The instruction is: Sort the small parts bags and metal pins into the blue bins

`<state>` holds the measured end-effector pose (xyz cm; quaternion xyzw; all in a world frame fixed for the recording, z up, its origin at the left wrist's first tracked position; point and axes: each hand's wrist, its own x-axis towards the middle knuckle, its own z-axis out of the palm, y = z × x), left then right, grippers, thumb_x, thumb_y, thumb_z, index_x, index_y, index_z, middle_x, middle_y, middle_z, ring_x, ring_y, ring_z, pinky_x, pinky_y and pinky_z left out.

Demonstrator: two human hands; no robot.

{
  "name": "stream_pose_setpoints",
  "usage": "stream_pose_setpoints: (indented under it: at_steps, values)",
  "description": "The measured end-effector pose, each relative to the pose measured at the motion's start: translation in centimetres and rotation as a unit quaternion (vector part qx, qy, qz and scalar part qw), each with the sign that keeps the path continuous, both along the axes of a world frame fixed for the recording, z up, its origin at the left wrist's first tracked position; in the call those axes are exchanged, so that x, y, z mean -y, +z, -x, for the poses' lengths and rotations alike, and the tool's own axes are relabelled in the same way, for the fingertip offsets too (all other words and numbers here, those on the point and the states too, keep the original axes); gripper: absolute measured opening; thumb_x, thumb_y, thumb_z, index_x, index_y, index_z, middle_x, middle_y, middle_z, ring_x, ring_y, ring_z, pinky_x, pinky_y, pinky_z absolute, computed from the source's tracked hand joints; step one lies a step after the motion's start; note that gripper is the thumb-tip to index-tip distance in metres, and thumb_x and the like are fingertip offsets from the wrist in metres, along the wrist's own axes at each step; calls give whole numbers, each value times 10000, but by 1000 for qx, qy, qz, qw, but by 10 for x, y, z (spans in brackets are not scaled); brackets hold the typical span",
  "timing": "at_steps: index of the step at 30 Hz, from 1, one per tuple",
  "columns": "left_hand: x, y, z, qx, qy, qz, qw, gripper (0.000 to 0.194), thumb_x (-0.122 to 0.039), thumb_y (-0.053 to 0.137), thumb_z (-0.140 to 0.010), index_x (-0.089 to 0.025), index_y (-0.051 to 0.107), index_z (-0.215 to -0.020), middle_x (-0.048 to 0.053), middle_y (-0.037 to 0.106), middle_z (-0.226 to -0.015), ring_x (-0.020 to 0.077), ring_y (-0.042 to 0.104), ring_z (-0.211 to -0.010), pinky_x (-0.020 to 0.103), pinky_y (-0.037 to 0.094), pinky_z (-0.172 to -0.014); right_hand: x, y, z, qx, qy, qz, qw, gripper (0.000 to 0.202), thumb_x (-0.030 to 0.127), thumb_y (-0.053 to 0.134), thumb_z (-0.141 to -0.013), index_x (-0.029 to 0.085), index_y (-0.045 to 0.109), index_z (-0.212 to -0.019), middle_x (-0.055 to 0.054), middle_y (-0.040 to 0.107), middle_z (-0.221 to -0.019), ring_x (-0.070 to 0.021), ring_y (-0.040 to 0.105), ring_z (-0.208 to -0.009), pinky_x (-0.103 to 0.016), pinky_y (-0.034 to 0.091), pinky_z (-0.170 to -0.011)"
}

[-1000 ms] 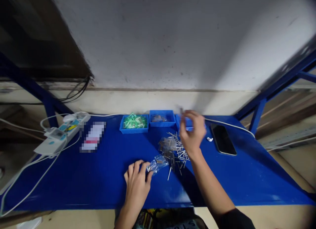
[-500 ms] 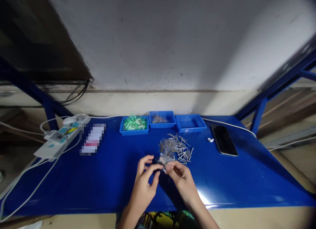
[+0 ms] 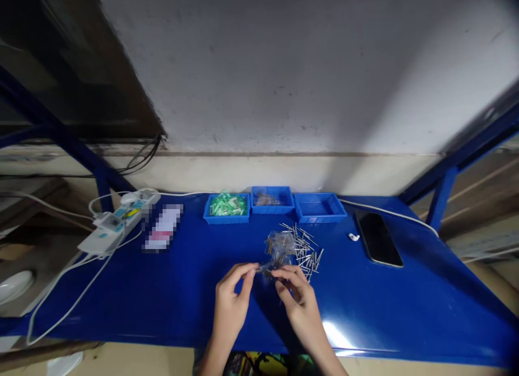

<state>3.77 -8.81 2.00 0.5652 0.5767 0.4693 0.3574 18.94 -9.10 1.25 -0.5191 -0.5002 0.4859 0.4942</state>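
Note:
My left hand [image 3: 233, 295] pinches the edge of a small clear plastic bag [image 3: 266, 267] between thumb and forefinger. My right hand [image 3: 298, 292] is curled at the bag's other side, its fingertips on it; what lies between that thumb and fingers is partly hidden. Just beyond the hands lies a heap of clear bags [image 3: 283, 243] with small brownish metal pieces inside. Against the heap's right side, loose thin metal pins [image 3: 310, 257] are scattered on the blue table [image 3: 170, 295].
Along the back stand a blue tray of green packets [image 3: 226, 219], a blue tray with small brown pieces [image 3: 271, 209] and another blue tray [image 3: 320, 219]. On the right lie a white earbud [image 3: 353, 237] and a phone [image 3: 379, 238]. A power strip [image 3: 117, 225] with cables is left.
My left hand has closed from spread fingers into a pinch on the bag's edge. The right hand's fingers have shifted on the bag. The camera view has turned slightly left.

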Motion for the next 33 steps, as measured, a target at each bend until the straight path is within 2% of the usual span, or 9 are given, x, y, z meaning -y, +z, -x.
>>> stream_pose_setpoints:
  at_steps: [4, 8, 11, 14, 17, 22, 27, 30, 33]
  values:
    - [-2, 1, -3, -195, -117, -162, 960, 271, -145, 489, -869, -269, 694, -997, 42, 677, -1016, 206, 554, -1046, 341, 485, -885, -5, 6, 1, -259, 18, 182, 948, 245, 403, 631, -761, 160, 649, -733, -28, 574, -674, -130, 511, -626, -237, 388, -587]
    - [-4, -1, -8, -260, -163, -170, 936, 295, -147, 484, -873, -291, 654, -1067, 36, 644, -1106, 227, 487, -1132, 382, 466, -921, -18, 13, -13, -277, -40, 168, 945, 185, 319, 704, -685, 152, 626, -704, 0, 559, -609, -104, 477, -566, -229, 364, -561]
    - [-10, -10, -10, -269, -128, -94, 950, 348, -272, 514, -867, -259, 551, -1213, 79, 598, -1156, 248, 491, -1118, 417, 447, -936, -40, 36, -34, -146, -209, -18, 967, 153, 291, 696, -693, 162, 636, -749, 2, 576, -680, -106, 494, -600, -247, 387, -593]
    - [-17, -21, -12, -316, -83, 23, 945, 419, -352, 534, -840, -218, 507, -1235, 100, 567, -1126, 265, 529, -1053, 410, 459, -884, -72, 67, -53, 8, -442, -293, 848, 145, 265, 632, -763, 183, 623, -883, -29, 588, -807, -153, 561, -727, -325, 444, -694]
    - [-24, -25, -12, -343, -81, 94, 931, 258, -284, 513, -839, -216, 558, -1084, 74, 539, -1061, 223, 582, -915, 332, 475, -759, -102, 80, -57, 189, -427, -449, 762, 139, 208, 580, -795, 217, 610, -931, -45, 587, -862, -195, 578, -850, -397, 448, -788]
    - [-24, -21, 3, -240, -63, 47, 968, 89, -182, 463, -847, -204, 514, -777, 1, 494, -800, 123, 525, -647, 234, 429, -620, -92, 43, -30, 409, -91, -290, 860, 197, 296, 569, -812, 220, 634, -982, -84, 644, -983, -328, 448, -1137, -500, 368, -893]
    - [-7, -22, 19, -149, -50, -71, 985, 213, -202, 443, -866, -186, 555, -686, 47, 476, -911, 129, 535, -752, 229, 460, -698, -20, 3, 1, 169, 43, 44, 984, 355, 476, 450, -874, 190, 646, -799, -51, 653, -752, -200, 579, -742, -328, 437, -713]
    - [1, -18, 19, -144, -76, -106, 981, 242, -185, 470, -845, -189, 598, -640, 56, 457, -916, 156, 536, -849, 249, 456, -774, 0, -1, 9, 12, 107, 120, 987, 404, 523, 463, -855, 164, 598, -727, -23, 612, -658, -161, 565, -666, -265, 431, -653]
    - [3, -11, 17, -121, -101, -48, 986, 135, -256, 563, -806, -213, 650, -712, 51, 468, -895, 166, 530, -832, 258, 454, -758, -5, 4, 7, 10, 90, 93, 992, 346, 482, 521, -837, 159, 588, -734, -19, 599, -683, -147, 545, -670, -252, 422, -645]
